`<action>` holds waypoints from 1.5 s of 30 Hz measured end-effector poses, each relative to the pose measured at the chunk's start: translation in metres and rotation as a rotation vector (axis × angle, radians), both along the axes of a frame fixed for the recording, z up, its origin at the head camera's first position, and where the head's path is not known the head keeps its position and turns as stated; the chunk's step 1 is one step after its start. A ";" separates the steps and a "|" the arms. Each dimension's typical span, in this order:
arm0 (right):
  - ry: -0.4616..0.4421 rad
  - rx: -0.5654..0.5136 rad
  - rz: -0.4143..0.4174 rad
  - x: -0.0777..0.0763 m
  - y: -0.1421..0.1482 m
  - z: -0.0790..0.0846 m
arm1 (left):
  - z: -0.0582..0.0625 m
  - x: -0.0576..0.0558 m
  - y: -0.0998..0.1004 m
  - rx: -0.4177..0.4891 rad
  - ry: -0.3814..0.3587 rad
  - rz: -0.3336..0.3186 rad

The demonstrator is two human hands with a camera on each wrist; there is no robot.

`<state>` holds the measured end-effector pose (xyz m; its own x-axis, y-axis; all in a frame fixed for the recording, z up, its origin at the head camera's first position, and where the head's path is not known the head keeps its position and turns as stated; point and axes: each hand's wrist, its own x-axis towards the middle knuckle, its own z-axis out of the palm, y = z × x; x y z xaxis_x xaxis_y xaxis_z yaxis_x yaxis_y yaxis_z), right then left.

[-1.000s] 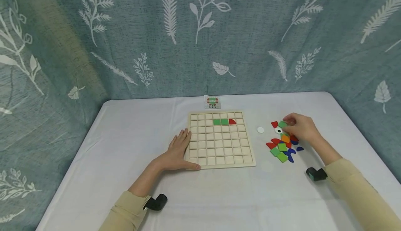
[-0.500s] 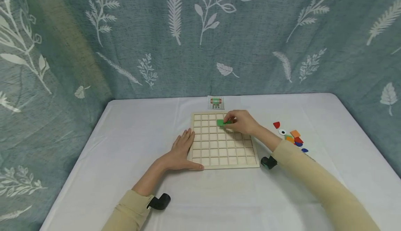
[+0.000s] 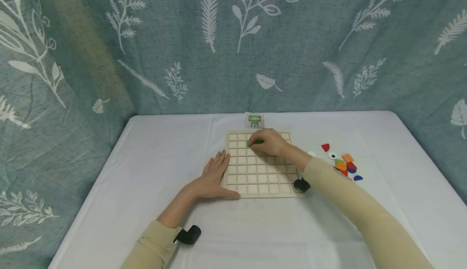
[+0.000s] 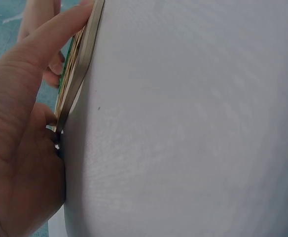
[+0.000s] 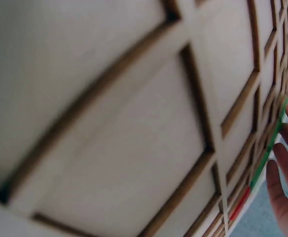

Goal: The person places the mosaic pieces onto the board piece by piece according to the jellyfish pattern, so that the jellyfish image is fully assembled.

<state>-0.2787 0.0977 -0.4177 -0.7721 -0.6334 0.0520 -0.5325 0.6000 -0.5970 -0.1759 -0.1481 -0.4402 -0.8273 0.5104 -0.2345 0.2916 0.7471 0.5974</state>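
Observation:
A wooden grid board point(image 3: 252, 167) lies on the white table. My left hand point(image 3: 211, 176) rests at its left edge, fingers spread, with the thumb along the near left corner; the left wrist view shows the thumb point(image 4: 50, 37) against the board's side. Over the board's upper rows, my right hand point(image 3: 270, 142) pinches a green square tile point(image 3: 248, 143) at the fingertips, low over a cell. In the right wrist view, a row of green tiles point(image 5: 259, 170) ends in a red piece point(image 5: 240, 203) beside my fingers. Part of that row is hidden by the hand in the head view.
A small picture card point(image 3: 254, 120) lies behind the board. To the right are loose pieces: a red one point(image 3: 326, 147), a white eye disc point(image 3: 332, 156), orange squares point(image 3: 348, 158) and a blue half-round point(image 3: 358, 178). My right sleeve point(image 3: 350, 196) covers others.
My right hand went from the loose pieces to the board with a green tile, then slid a little left along the row. My left hand stayed on the board's edge.

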 end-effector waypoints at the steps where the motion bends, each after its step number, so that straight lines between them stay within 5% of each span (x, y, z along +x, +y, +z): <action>1: 0.006 -0.016 0.013 0.001 0.003 0.001 | 0.000 0.000 0.001 0.002 0.000 0.001; 4: 0.033 -0.057 0.021 0.003 0.018 0.003 | 0.000 0.000 0.002 0.009 0.000 0.004; 8: -0.021 -0.085 -0.090 0.007 0.053 0.009 | 0.001 0.001 0.003 0.017 0.004 0.009; 15: -0.092 0.073 -0.279 0.021 0.140 0.018 | 0.001 0.002 0.002 0.014 0.009 0.014; 21: -0.186 0.142 -0.306 0.033 0.190 0.017 | 0.000 0.001 0.000 0.022 0.005 0.016; 34: -0.091 0.186 -0.353 0.026 0.177 0.003 | -0.003 -0.002 0.003 0.022 0.021 -0.005; 45: -0.052 0.158 -0.283 0.026 0.174 0.000 | -0.001 0.000 0.002 0.034 0.017 0.003</action>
